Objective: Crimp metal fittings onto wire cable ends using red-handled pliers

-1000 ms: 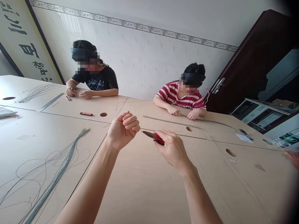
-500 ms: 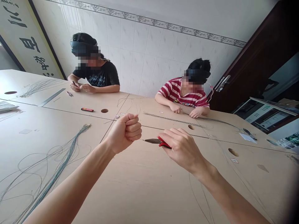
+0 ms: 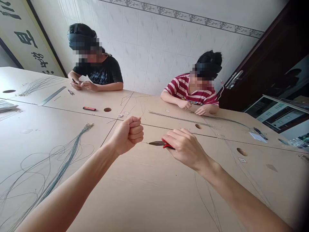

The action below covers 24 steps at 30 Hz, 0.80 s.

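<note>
My left hand (image 3: 127, 134) is closed in a fist over the table, thumb on top. A thin cord (image 3: 145, 142) runs from the fist to the tip of a pair of needle-nose pliers (image 3: 156, 143); how it lies inside the fist is hidden. My right hand (image 3: 187, 146) is wrapped round the red handles of the pliers, whose dark jaws point left at the fist. To the left of my left arm lies a bundle of grey-green cords (image 3: 72, 153), with small metal ends gathered at its far tip.
A person in black (image 3: 101, 72) and a person in striped red (image 3: 193, 91) sit across the table (image 3: 135, 190), hands on small work. A red-and-black packet (image 3: 89, 109), a ruler (image 3: 53, 95), more cords (image 3: 178, 118) and round table holes (image 3: 241, 152) lie around.
The view has tilted slightly, so the far side of the table sits a little higher. Both hands keep their grip, with fist and pliers about the same distance apart.
</note>
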Each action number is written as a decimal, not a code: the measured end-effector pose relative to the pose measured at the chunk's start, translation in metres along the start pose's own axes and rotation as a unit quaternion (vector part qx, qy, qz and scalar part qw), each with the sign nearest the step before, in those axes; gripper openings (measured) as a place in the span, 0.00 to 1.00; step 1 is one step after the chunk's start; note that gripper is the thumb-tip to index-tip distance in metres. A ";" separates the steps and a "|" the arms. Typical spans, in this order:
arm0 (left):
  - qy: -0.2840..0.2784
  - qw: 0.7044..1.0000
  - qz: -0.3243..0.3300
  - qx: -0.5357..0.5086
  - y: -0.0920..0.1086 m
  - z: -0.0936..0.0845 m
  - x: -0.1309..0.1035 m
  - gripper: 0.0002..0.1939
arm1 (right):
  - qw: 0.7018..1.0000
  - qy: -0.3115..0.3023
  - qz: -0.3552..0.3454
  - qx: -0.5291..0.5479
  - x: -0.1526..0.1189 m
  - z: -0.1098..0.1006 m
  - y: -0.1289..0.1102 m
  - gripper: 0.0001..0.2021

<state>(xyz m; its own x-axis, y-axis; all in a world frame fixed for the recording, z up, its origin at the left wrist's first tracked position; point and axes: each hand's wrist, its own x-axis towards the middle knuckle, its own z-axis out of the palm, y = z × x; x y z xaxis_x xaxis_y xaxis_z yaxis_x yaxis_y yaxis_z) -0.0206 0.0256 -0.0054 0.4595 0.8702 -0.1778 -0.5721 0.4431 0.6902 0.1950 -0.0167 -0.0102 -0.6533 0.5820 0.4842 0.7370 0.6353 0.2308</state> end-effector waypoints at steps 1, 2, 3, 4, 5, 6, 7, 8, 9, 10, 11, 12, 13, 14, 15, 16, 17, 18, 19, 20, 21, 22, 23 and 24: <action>-0.003 1.000 -0.001 -0.010 0.000 -0.001 0.002 0.23 | 1.000 -0.004 0.002 0.000 0.000 0.001 0.001 0.07; -0.009 1.000 -0.001 -0.021 0.000 -0.002 0.003 0.23 | 1.000 -0.008 0.005 0.000 0.000 0.002 0.003 0.07; -0.016 0.999 -0.001 -0.031 0.000 -0.003 0.005 0.22 | 1.000 -0.013 0.009 0.001 0.000 0.003 0.004 0.07; -0.024 0.999 0.001 -0.040 0.000 -0.004 0.006 0.22 | 1.000 -0.019 0.014 0.002 -0.001 0.003 0.005 0.06; -0.031 0.998 0.002 -0.048 0.000 -0.005 0.006 0.22 | 0.999 -0.026 0.019 0.004 -0.001 0.003 0.007 0.07; -0.038 0.998 0.005 -0.056 0.001 -0.005 0.007 0.21 | 0.999 -0.033 0.023 0.006 -0.002 0.003 0.008 0.07; -0.046 0.997 0.009 -0.062 0.002 -0.006 0.006 0.21 | 0.999 -0.039 0.027 0.007 -0.003 0.002 0.009 0.07; -0.055 0.996 0.014 -0.063 0.002 -0.006 0.006 0.20 | 0.998 -0.044 0.032 0.007 -0.004 0.001 0.010 0.07; -0.063 0.996 0.021 -0.055 0.003 -0.007 0.004 0.20 | 0.998 -0.049 0.036 0.005 -0.005 0.000 0.011 0.07; -0.070 0.997 0.029 -0.032 0.003 -0.007 0.002 0.20 | 0.998 -0.053 0.038 0.003 -0.006 -0.001 0.012 0.07; -0.074 0.996 0.039 0.012 0.003 -0.008 0.000 0.20 | 0.998 -0.057 0.040 0.000 -0.006 -0.003 0.012 0.07; -0.074 0.993 0.053 0.078 0.003 -0.007 -0.003 0.20 | 0.997 -0.060 0.039 -0.002 -0.007 -0.004 0.013 0.07; -0.072 0.981 0.068 0.166 0.003 -0.007 -0.006 0.21 | 0.997 -0.063 0.036 -0.004 -0.007 -0.006 0.013 0.06; -0.067 0.959 0.084 0.264 0.003 -0.005 -0.010 0.21 | 0.997 -0.065 0.031 -0.006 -0.007 -0.008 0.013 0.06; -0.059 0.925 0.097 0.362 0.002 -0.003 -0.014 0.21 | 0.998 -0.065 0.025 -0.010 -0.006 -0.010 0.014 0.06; -0.050 0.886 0.105 0.449 0.001 0.000 -0.017 0.20 | 0.998 -0.063 0.019 -0.016 -0.005 -0.012 0.014 0.06; -0.041 0.847 0.104 0.519 0.000 0.003 -0.021 0.21 | 0.998 -0.061 0.013 -0.024 -0.004 -0.014 0.014 0.06; -0.032 0.814 0.097 0.572 -0.001 0.006 -0.024 0.22 | 0.998 -0.057 0.007 -0.033 -0.003 -0.016 0.013 0.06; -0.026 0.787 0.085 0.611 -0.001 0.009 -0.026 0.22 | 0.998 -0.055 0.002 -0.041 -0.002 -0.017 0.013 0.07; -0.024 0.764 0.072 0.641 -0.002 0.012 -0.028 0.23 | 0.997 -0.052 -0.004 -0.048 -0.001 -0.019 0.013 0.08; -0.030 0.742 0.063 0.667 -0.002 0.013 -0.029 0.23 | 0.997 -0.051 -0.010 -0.053 0.000 -0.020 0.012 0.08; -0.041 0.720 0.061 0.690 -0.002 0.014 -0.030 0.23 | 0.997 -0.051 -0.017 -0.057 0.001 -0.021 0.012 0.09; -0.056 0.698 0.066 0.711 -0.001 0.015 -0.031 0.23 | 0.997 -0.051 -0.023 -0.061 0.002 -0.022 0.012 0.09; -0.073 0.676 0.074 0.729 0.000 0.014 -0.031 0.22 | 0.996 -0.053 -0.029 -0.064 0.003 -0.023 0.011 0.09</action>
<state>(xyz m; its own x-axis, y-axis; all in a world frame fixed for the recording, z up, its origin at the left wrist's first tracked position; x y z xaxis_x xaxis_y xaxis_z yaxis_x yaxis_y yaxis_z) -0.0252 -0.0044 0.0102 0.5943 0.8035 -0.0330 0.6103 -0.4239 0.6692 0.2053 -0.0192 0.0134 -0.7056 0.5999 0.3772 0.7086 0.6042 0.3645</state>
